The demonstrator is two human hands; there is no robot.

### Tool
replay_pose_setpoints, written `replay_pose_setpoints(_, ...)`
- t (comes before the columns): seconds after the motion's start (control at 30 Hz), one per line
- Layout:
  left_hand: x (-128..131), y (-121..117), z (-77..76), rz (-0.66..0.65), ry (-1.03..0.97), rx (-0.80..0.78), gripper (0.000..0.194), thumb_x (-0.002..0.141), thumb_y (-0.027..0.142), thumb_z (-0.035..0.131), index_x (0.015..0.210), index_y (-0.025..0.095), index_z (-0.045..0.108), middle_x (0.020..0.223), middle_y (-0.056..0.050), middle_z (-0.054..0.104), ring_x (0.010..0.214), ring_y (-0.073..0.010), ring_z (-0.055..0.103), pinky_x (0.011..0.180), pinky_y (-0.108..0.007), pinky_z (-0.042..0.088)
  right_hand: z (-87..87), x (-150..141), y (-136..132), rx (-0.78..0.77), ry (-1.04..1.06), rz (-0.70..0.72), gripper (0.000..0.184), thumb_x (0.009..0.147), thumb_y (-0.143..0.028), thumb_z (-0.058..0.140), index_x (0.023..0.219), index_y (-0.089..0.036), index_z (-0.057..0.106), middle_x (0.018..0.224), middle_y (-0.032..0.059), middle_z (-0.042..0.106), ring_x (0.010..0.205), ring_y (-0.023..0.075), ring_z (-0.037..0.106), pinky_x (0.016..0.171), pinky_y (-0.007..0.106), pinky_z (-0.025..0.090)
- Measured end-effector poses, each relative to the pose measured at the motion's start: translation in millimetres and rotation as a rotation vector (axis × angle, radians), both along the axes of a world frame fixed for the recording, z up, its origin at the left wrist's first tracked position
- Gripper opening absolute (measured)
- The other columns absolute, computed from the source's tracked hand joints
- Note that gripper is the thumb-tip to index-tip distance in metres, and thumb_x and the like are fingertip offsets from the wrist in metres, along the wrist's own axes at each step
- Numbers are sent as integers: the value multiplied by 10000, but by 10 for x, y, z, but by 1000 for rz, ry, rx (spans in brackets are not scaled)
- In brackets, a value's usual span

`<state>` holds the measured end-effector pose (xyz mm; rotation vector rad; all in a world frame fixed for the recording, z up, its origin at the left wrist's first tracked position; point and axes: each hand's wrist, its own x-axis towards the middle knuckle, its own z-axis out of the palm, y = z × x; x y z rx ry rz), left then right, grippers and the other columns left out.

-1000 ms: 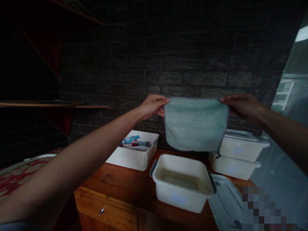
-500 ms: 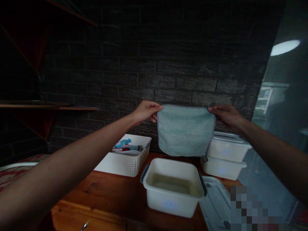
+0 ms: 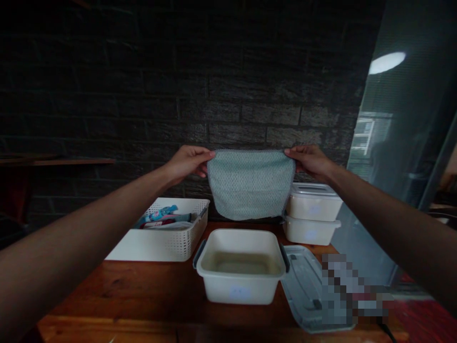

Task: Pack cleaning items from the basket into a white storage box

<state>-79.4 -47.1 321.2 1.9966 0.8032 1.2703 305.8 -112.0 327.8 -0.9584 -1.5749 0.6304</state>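
A pale green, mesh-textured cleaning cloth (image 3: 252, 186) hangs spread out between my two hands. My left hand (image 3: 191, 159) pinches its upper left corner, thumb on the near side. At the upper right corner, my right hand (image 3: 309, 159) grips it the same way. Below the cloth stands a white plastic tub (image 3: 239, 289) with dark side handles, holding cloudy water (image 3: 246, 263). The cloth hangs above and behind the tub, apart from it.
A white perforated basket (image 3: 153, 245) with blue and pink items is on the left. Two stacked lidded boxes (image 3: 314, 209) stand at the back right. A grey lid (image 3: 303, 286) lies beside the tub on the wooden table (image 3: 143, 290). Behind is a dark brick wall (image 3: 160, 95).
My view has turned to the right, so everything sits further left in the frame. Both hands still hold the cloth stretched by its upper corners.
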Motion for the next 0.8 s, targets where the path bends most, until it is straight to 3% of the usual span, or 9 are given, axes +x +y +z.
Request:
replay_pose_setpoints(0.2, 50, -51, -49, 1, -39, -40, 289, 844, 450, 722, 882, 165, 689, 699, -23, 659, 556, -128, 617, 509, -225, 529, -66, -54, 25, -20, 31, 28, 403, 724, -542, 836, 753, -172, 680, 663, 11, 592, 552, 114, 523, 488, 229, 464)
replay_pose_setpoints(0.3, 139, -80, -168, 12, -118, -105, 214, 888, 376, 680, 829, 173, 649, 653, 11, 616, 523, -111, 581, 493, -197, 483, -179, -132, 42, -54, 69, -3, 366, 797, -522, 784, 770, -175, 670, 653, 11, 591, 531, 112, 517, 464, 222, 451)
replay_pose_setpoints(0.43, 304, -69, -558, 54, -205, -252, 164, 886, 307, 670, 812, 162, 649, 595, 37, 564, 458, -85, 496, 429, -171, 369, -539, -261, 94, -168, 165, -73, 323, 875, -433, 723, 715, -169, 629, 614, 21, 600, 491, 106, 506, 441, 215, 426)
replay_pose_setpoints(0.63, 435, -164, -1254, -49, -232, -633, 161, 828, 256, 704, 782, 121, 629, 708, -72, 680, 588, -173, 639, 590, -299, 546, -1242, -354, 60, -433, 284, -39, 184, 793, -285, 770, 759, -176, 626, 636, 61, 680, 536, 173, 617, 529, 304, 543)
replay_pose_setpoints(0.73, 342, -312, -1417, -153, -250, -720, 291, 811, 322, 752, 1000, 125, 649, 854, -101, 718, 713, -201, 700, 718, -350, 591, -1411, -314, 8, -469, 335, 40, 179, 761, -283, 771, 801, -180, 630, 736, 78, 719, 608, 195, 668, 614, 343, 588)
replay_pose_setpoints(0.8, 250, -403, -1496, -204, -268, -706, 571, 744, 235, 824, 1257, 204, 577, 956, -59, 717, 820, -169, 716, 816, -312, 578, -1481, -274, -13, -435, 379, 58, 261, 708, -226, 795, 912, -194, 636, 836, 61, 736, 691, 188, 696, 669, 318, 591)
